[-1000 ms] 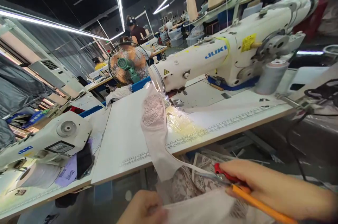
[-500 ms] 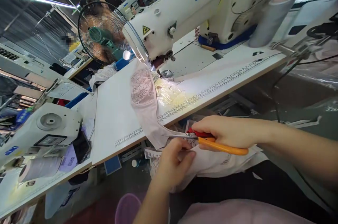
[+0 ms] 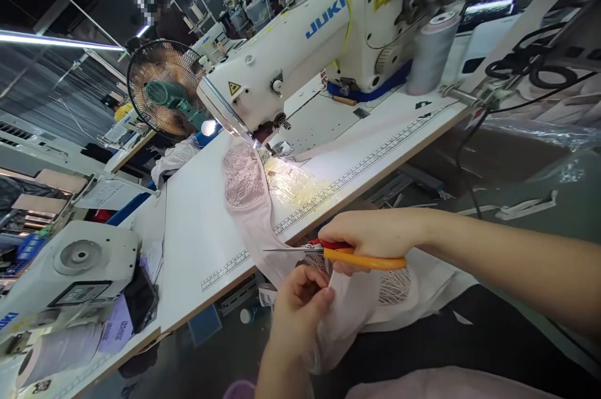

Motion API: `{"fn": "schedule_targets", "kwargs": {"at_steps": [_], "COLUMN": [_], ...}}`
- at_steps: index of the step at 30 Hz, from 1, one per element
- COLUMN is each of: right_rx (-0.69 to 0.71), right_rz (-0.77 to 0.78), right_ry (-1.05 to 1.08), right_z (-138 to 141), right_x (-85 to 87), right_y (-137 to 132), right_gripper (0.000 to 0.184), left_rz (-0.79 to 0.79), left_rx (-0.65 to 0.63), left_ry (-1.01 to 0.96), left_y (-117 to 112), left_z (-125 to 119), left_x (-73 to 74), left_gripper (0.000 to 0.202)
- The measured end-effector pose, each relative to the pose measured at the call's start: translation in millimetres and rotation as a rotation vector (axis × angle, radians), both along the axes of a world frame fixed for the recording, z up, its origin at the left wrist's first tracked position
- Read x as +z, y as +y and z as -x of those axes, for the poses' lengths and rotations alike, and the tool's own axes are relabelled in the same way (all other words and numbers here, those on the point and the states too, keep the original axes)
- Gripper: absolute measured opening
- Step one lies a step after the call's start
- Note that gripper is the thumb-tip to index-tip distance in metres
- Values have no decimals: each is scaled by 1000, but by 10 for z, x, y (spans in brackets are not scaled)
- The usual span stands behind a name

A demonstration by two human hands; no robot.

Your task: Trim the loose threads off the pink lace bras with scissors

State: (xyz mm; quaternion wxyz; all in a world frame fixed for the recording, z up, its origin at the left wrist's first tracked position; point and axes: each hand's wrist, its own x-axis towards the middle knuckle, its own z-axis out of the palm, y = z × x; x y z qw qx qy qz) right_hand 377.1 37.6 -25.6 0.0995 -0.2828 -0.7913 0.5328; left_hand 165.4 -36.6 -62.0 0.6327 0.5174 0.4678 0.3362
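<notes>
Pushed the scissors [image 3: 328, 253] a little further toward 9 o'clock than half a second before, with the blade tip now across the hanging strip of the pink lace garment [image 3: 244, 176]; kept the left grip [image 3: 300, 292] under them, much as before. Closed the right grip [image 3: 370, 235] round the orange and red handles, fingers wrapped tight, blades drawn almost together and laid nearly level. Pinched a fold of the garment in the left grip, fingers curled shut with the thumb on top, just at 6 o'clock of the blades. Left the garment's lace cup flat on the white desk [image 3: 197, 223], close to the needle area of the JUKI sewing machine [image 3: 291, 48], and let the rest trail over the desk's front edge, past the printed ruler [image 3: 357, 168], down toward 5 o'clock beneath both grips. Stood a grey thread cone [image 3: 429, 48] at 3 o'clock of the machine, near the desk's far side. Set a fan [image 3: 159, 89] beyond the desk at 10 o'clock, and a second sewing machine [image 3: 70, 261] well apart at 8 o'clock.
</notes>
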Motion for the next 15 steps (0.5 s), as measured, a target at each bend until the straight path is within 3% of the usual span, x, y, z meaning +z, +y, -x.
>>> {"fn": "schedule_targets", "kwargs": {"at_steps": [15], "right_rx": [-14], "right_rz": [-122], "right_ry": [-36], "right_z": [51], "right_x": [92], "right_y": [-3], "right_gripper": [22], "left_rz": [69], "left_rx": [71], "left_ry": [42], "left_y": [9], "left_z": [35], "left_x": [-29], "left_gripper": [47]}}
